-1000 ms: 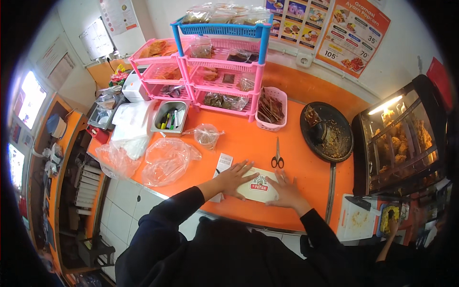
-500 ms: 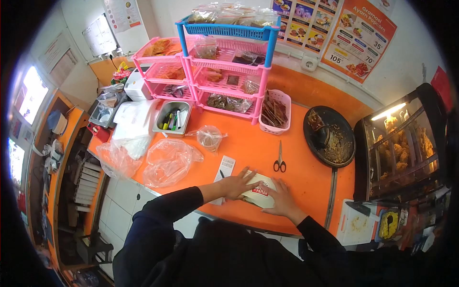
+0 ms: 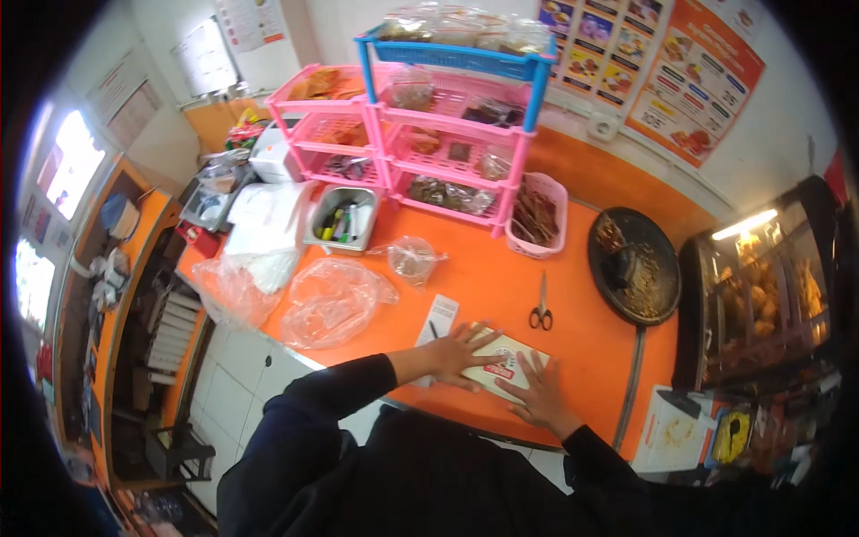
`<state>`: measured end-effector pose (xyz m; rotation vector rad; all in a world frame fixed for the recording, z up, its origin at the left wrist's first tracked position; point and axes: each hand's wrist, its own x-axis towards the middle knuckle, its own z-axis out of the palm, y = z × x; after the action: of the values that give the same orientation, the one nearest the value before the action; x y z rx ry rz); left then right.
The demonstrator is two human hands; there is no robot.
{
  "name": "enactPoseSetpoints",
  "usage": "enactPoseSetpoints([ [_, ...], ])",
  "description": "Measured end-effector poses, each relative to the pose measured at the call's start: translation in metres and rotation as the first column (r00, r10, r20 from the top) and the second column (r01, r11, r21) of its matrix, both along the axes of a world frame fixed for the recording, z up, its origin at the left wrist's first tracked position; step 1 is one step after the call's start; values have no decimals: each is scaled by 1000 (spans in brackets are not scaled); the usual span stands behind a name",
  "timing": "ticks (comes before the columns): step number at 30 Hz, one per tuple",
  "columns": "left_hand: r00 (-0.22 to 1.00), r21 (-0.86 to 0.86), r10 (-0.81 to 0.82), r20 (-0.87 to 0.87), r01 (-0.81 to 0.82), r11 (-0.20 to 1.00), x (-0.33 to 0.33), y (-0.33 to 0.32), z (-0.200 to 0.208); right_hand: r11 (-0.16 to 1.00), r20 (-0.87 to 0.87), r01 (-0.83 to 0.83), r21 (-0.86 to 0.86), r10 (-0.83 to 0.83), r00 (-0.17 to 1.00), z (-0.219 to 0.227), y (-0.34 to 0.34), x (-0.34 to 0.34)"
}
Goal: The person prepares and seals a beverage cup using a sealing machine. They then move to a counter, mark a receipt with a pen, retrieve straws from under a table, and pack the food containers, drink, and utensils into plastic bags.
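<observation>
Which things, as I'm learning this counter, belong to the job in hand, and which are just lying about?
Likely in the job:
package, under the left hand and right hand
perhaps the slip, by the left hand

Seemingly lying about:
scissors
marker tub
filled bag
black dish
pink basket

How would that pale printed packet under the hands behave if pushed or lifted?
The pale packet likely handles fairly stiff, like card: its edges look straight. Lying flat on the orange table, it should probably slide rather than roll.
</observation>
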<state>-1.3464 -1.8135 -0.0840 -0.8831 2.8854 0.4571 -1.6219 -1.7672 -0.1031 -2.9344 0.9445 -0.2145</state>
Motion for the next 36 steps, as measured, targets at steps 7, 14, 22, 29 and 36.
enactPoseSetpoints([
  [7, 871, -86, 276, -406, -337, 937, 6, 47, -30, 950, -206, 254, 180, -216, 954, 8, -28, 68],
  [14, 294, -211, 586, -755, -955, 207, 160, 103, -6, 782, -278, 574, 243, -511, 813, 30, -39, 102],
  [22, 5, 284, 900, -435, -948, 143, 329, 115, -37, 578, -65, 724, 377, -763, 643, 30, -48, 103],
  [29, 356, 355, 832, -426, -780, 516, 388, 79, -12, 957, 550, 55, 283, -209, 809, 178, -9, 309],
  [36, 82, 657, 703, -707, -293, 695, 411, 46, -61, 911, 778, -305, -279, 400, 485, 94, -55, 511],
])
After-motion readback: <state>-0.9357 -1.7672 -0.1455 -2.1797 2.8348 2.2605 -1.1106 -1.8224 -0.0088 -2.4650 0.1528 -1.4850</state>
